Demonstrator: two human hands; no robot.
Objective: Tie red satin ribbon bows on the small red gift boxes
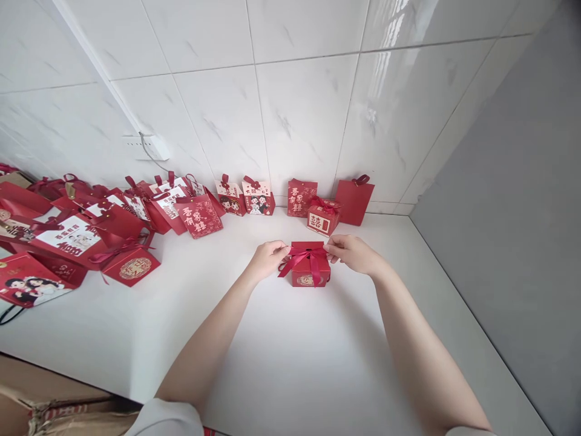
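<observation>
Two sets of fingers are pinching the ends of a red ribbon, one end on each side. My left hand is holding the left end with its fingers pressed together on it, and my right hand is doing the same with its fingers on the right end. The ribbon is sitting in a bow on top of a small red box, and its tails are hanging down the front.

The box is standing on the white counter, right between my hands and a little way in front of the tiled wall. I am guessing it is made of thin card, so it is probably light and easy to squash. The ribbon looks soft and a bit slippery. I think the best place to hold on is the ribbon ends, or the flat sides of the box, and only gently.

Just behind it, another red box with a bow is sitting near a plain red bag. Many more red gift bags are lying and standing along the wall to the left. A cardboard carton is showing at the bottom left.
</observation>
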